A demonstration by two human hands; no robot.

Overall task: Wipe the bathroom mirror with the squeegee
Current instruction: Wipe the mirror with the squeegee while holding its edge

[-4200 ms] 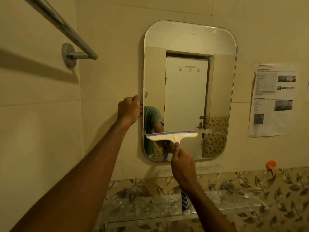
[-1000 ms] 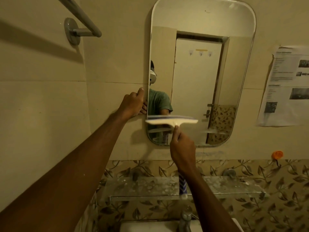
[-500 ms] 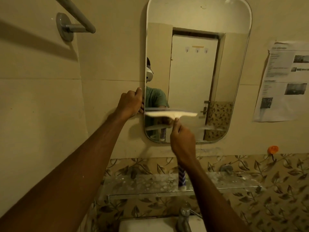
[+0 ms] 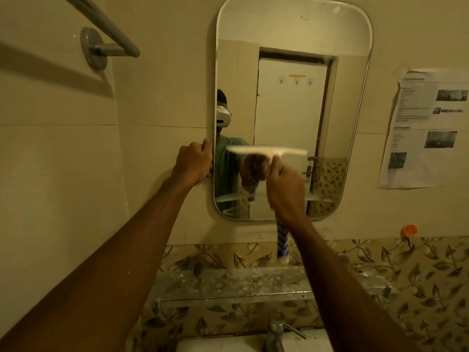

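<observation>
Beige tiled wall [image 4: 63, 174] fills the view, with the mirror [image 4: 291, 97] hung above a glass shelf [image 4: 228, 285] and a leaf-patterned band [image 4: 431, 262]; my left hand [image 4: 194, 162] has its fingers curled round the mirror's left edge, bracing it; my right hand [image 4: 285, 189] is clamped on the squeegee [image 4: 266, 150] just under its head, and the blue-striped handle [image 4: 282, 242] pokes down past the wrist; the blade lies level across the lower middle of the glass, toward the left side, a little blurred; I judge I am mid-stroke, and to do it well I want the rubber edge flat on the glass along its whole width, under even pressure, drawn straight to the bottom rim without tilting, then a second pass to the right overlapping the first; the left grip should steady the mirror so it does not rock; as for containers, only a sliver of the basin [image 4: 218, 345] shows beside the tap [image 4: 275, 331], and I cannot tell what is in it; the shelf seems to carry nothing but pale spots.
</observation>
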